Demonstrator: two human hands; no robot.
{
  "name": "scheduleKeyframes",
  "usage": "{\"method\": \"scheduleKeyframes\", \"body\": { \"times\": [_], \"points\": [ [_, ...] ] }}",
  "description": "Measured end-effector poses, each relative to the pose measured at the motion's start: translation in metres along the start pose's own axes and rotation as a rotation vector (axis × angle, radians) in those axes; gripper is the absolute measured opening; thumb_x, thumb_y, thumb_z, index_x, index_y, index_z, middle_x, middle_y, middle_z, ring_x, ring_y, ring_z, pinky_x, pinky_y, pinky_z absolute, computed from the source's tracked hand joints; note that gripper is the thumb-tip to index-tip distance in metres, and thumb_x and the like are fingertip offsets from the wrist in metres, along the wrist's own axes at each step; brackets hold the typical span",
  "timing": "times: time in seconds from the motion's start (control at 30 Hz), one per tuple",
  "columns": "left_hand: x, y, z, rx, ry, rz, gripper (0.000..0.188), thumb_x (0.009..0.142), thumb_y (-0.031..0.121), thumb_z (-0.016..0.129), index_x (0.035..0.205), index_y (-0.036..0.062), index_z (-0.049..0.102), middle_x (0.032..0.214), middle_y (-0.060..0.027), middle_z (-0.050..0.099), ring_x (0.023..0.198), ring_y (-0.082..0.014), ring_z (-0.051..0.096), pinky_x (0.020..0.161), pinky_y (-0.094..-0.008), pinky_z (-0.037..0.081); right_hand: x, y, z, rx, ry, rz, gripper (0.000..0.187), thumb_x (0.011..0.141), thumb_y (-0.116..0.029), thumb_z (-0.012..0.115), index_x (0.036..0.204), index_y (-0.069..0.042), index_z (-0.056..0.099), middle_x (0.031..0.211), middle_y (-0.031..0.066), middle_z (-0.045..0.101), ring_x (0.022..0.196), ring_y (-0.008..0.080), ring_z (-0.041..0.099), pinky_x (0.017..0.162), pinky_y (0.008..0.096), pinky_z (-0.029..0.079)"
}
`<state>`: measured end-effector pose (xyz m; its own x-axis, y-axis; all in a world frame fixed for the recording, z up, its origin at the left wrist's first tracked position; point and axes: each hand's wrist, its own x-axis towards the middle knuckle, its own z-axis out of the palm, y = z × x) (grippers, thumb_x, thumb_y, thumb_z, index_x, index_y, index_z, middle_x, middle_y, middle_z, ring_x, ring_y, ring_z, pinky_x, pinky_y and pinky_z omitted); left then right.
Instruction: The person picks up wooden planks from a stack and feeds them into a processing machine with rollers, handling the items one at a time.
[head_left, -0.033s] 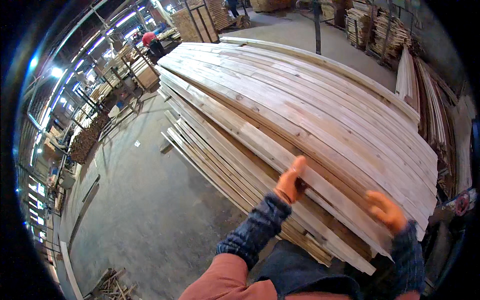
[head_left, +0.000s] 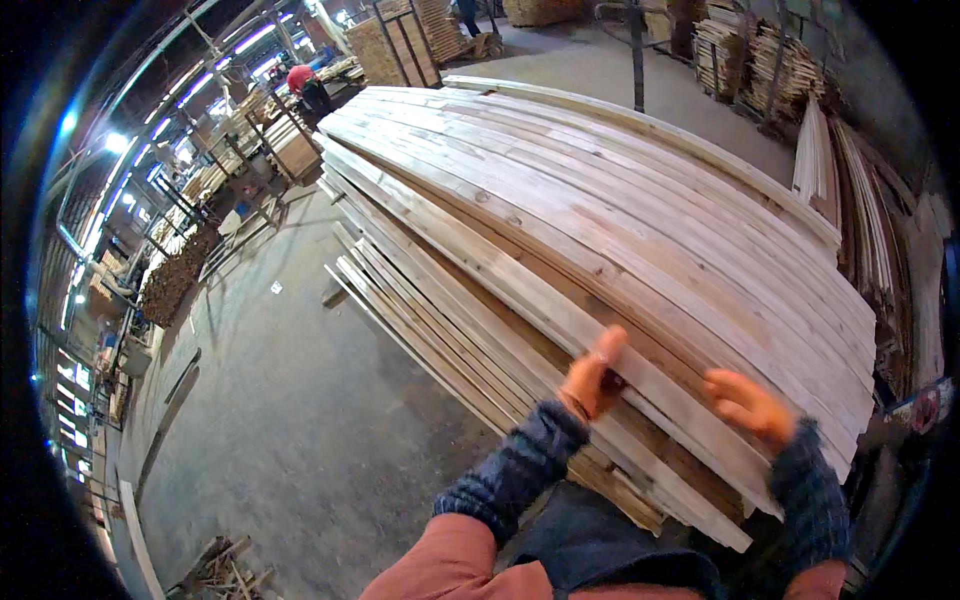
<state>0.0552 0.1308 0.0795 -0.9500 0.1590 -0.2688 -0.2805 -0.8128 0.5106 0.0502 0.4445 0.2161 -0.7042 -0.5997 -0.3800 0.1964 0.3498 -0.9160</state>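
A long pale wooden board (head_left: pixel 540 300) runs lengthwise along the near-left side of a wide layer of boards (head_left: pixel 600 220). My left hand (head_left: pixel 594 378), in an orange glove, grips this board by its near edge, thumb lying across the top; the other fingers are mostly hidden below. Just past the board's far edge is my right hand (head_left: pixel 750 405), also orange-gloved and slightly blurred. Its fingers stretch leftward and look apart, with nothing visible in them. Brown lower boards (head_left: pixel 660 340) show in the gap between the gripped board and the wide layer.
Narrower strips (head_left: pixel 400 310) lie lower along the stack's left side. Grey concrete floor (head_left: pixel 300 400) extends left, with scrap wood (head_left: pixel 225 570) at the lower left. A metal post (head_left: pixel 638 60) stands behind the stack. Boards (head_left: pixel 815 150) lean at the right; a person (head_left: pixel 305 85) bends over far away.
My left hand has shifted slightly right and nearer to me. My right hand has moved left and a little farther away, so the hands are closer together.
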Motion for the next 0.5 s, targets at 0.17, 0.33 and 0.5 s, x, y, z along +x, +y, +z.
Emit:
{"method": "scheduleKeyframes", "body": {
  "times": [0.17,0.33,0.5],
  "points": [
    [-0.063,-0.086,0.031,0.058,-0.332,-0.35,0.064,0.09,0.041,0.069,0.144,0.0126,0.053,0.137,-0.0027,0.058,0.132,-0.0218,0.051,0.112,-0.0429,0.04,0.158,-0.022,0.083,-0.136,-0.285,-0.077,0.099,0.081,-0.036,0.081,0.157,-0.003,0.027,0.147,0.0222,0.049,0.137,0.0274,0.046,0.113,0.0375,0.039],
    [-0.087,-0.067,0.004,-0.003,-0.271,-0.454,0.068,0.096,0.058,0.059,0.147,0.0139,0.05,0.142,-0.004,0.056,0.127,-0.0249,0.053,0.11,-0.0452,0.04,0.141,0.026,0.094,-0.112,-0.229,-0.087,0.109,0.068,-0.028,0.089,0.156,-0.001,0.031,0.146,0.0184,0.051,0.133,0.0272,0.05,0.109,0.0381,0.042],
    [-0.073,0.039,-0.069,-0.004,0.05,-0.12,0.094,0.082,0.085,0.05,0.146,0.017,0.049,0.145,-0.0056,0.053,0.129,-0.0299,0.048,0.112,-0.0518,0.035,0.041,0.054,0.065,-0.184,-0.226,0.021,0.104,0.07,-0.033,0.089,0.157,-0.012,0.035,0.154,0.0167,0.045,0.139,0.0298,0.045,0.113,0.0408,0.038]
  ]
}}
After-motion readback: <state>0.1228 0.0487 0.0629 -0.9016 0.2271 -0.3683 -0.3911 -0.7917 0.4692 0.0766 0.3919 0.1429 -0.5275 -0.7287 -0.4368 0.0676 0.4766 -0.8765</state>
